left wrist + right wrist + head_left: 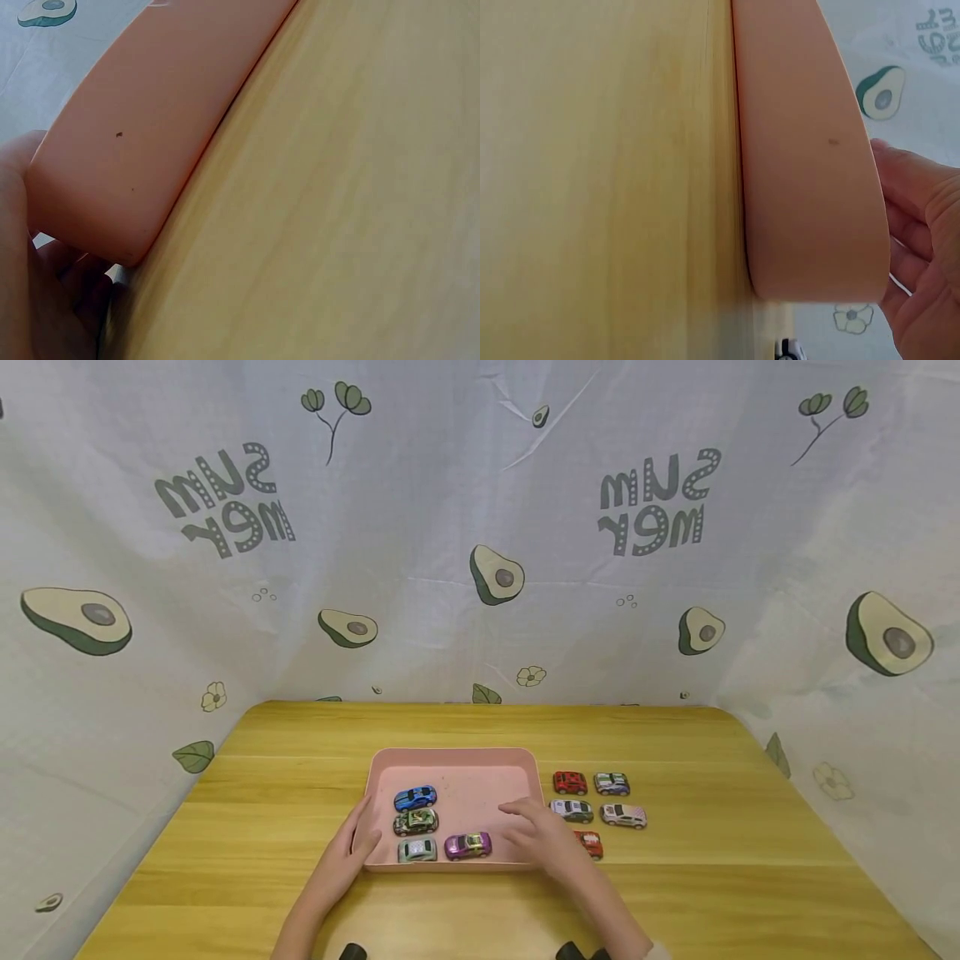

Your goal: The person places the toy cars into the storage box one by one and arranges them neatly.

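A shallow pink tray (pixel 457 758) sits on the wooden table. My left hand (pixel 347 852) grips its left side, thumb over the rim and fingers outside the wall. Inside, a blue toy car (pixel 415 798), a camouflage toy car (pixel 416 822) and a pale green toy car (pixel 417 850) form a column at the left. A purple toy car (pixel 468 845) lies near the tray's front middle. Over the tray's right side hovers my right hand (pixel 551 841), fingers loosely bent and holding nothing. In the right wrist view it appears beyond the tray's front wall (pixel 810 165).
Several toy cars stand on the table right of the tray: a red one (pixel 570 782), a white-and-green one (pixel 612 784), a white-and-purple one (pixel 572 811), a white one (pixel 623 816). Another red car (pixel 591 844) is partly behind my right hand. A printed cloth (pixel 427 527) hangs behind.
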`<state>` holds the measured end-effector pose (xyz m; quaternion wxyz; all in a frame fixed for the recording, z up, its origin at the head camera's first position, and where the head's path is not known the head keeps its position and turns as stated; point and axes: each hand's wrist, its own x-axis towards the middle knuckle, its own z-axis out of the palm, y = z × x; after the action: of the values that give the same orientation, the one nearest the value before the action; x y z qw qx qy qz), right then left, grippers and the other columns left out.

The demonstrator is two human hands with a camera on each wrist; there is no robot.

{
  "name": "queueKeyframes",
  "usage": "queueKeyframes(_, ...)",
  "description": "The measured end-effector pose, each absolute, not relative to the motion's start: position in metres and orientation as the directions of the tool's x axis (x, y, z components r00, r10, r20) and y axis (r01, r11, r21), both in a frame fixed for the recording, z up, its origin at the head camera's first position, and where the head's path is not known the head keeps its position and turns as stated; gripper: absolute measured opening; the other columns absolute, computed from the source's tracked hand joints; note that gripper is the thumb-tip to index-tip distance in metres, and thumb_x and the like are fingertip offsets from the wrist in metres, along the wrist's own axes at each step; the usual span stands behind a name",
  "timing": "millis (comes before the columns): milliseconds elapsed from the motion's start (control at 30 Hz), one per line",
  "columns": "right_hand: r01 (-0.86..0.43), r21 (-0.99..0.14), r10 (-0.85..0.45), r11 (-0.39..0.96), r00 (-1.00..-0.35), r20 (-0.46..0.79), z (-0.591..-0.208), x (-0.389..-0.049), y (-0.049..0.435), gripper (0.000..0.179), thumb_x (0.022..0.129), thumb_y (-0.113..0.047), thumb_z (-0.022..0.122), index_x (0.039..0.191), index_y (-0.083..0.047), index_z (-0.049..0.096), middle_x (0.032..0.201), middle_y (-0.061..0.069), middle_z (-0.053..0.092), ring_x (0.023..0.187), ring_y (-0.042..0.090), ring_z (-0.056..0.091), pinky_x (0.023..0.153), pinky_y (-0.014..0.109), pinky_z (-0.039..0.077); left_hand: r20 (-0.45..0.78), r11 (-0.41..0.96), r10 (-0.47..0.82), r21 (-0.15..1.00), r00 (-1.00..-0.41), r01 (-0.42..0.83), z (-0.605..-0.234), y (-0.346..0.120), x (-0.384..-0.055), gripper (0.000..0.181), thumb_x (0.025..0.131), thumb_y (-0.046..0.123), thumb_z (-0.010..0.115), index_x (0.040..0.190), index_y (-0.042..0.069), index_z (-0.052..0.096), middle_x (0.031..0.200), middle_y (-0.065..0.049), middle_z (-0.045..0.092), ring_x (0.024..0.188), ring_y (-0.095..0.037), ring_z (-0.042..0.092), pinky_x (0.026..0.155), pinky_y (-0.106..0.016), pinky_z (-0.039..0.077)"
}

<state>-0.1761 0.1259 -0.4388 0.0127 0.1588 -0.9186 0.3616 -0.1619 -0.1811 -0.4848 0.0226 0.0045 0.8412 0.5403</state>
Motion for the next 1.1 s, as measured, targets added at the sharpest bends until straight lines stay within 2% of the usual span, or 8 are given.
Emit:
queueKeyframes(367, -0.222, -0.675, -0.189, 0.704, -0.974, 0.123, -0.442, -0.174, 0.148, 0.030, 0.083, -0.017, 0.065, 0.112, -0.014, 0.064, 0.119, 0.005, 0.061, 0.117, 0.028, 0.052, 0.100, 0.048, 0.041, -0.024, 0.413, 0.027, 0.910, -0.999, -0.011, -0.485, -0.182, -0.161, 0.064, 0.092, 0.038, 0.050, 0.145, 0.018, 0.021, 0.151, -0.014, 0.019, 0.139, -0.036, 0.014, 0.113, -0.054, 0.014)
queueKeyframes(500, -0.230, -0.684, -0.193, 0.692, -0.972, 0.132, -0.443, -0.174, 0.160, 0.034, 0.082, -0.015, 0.066, 0.115, -0.011, 0.062, 0.120, 0.008, 0.060, 0.114, 0.029, 0.053, 0.089, 0.040, 0.050, -0.020, 0.409, 0.029, 0.912, -0.999, -0.007, -0.486, -0.181, -0.161, 0.064, 0.092, 0.038, 0.050, 0.145, 0.018, 0.021, 0.151, -0.014, 0.018, 0.139, -0.036, 0.014, 0.113, -0.054, 0.014)
queueKeyframes(600, -0.246, -0.671, -0.194, 0.699, -0.969, 0.152, -0.443, -0.174, 0.170, 0.036, 0.082, -0.014, 0.066, 0.117, -0.009, 0.061, 0.119, 0.009, 0.059, 0.113, 0.028, 0.054, 0.085, 0.036, 0.053, -0.013, 0.404, 0.032, 0.915, -0.999, 0.001, -0.486, -0.181, -0.161, 0.064, 0.092, 0.037, 0.050, 0.145, 0.018, 0.021, 0.151, -0.014, 0.019, 0.139, -0.036, 0.014, 0.113, -0.054, 0.014)
queueKeyframes(800, -0.286, -0.600, -0.185, 0.747, -0.956, 0.226, -0.443, -0.174, 0.193, 0.040, 0.081, -0.014, 0.066, 0.119, -0.007, 0.059, 0.121, 0.012, 0.059, 0.115, 0.034, 0.052, 0.094, 0.050, 0.045, -0.016, 0.405, 0.032, 0.914, -0.999, -0.002, -0.486, -0.180, -0.161, 0.064, 0.092, 0.038, 0.051, 0.145, 0.019, 0.021, 0.151, -0.013, 0.019, 0.139, -0.036, 0.014, 0.113, -0.053, 0.013)
queueKeyframes(1100, -0.236, -0.599, -0.151, 0.765, -0.970, 0.190, -0.442, -0.176, 0.229, 0.041, 0.085, -0.011, 0.061, 0.124, -0.001, 0.053, 0.127, 0.023, 0.051, 0.119, 0.042, 0.045, 0.098, 0.058, 0.037, -0.013, 0.410, 0.030, 0.912, -0.999, 0.000, -0.484, -0.181, -0.161, 0.064, 0.091, 0.037, 0.051, 0.145, 0.018, 0.022, 0.151, -0.014, 0.019, 0.139, -0.036, 0.014, 0.113, -0.054, 0.014)
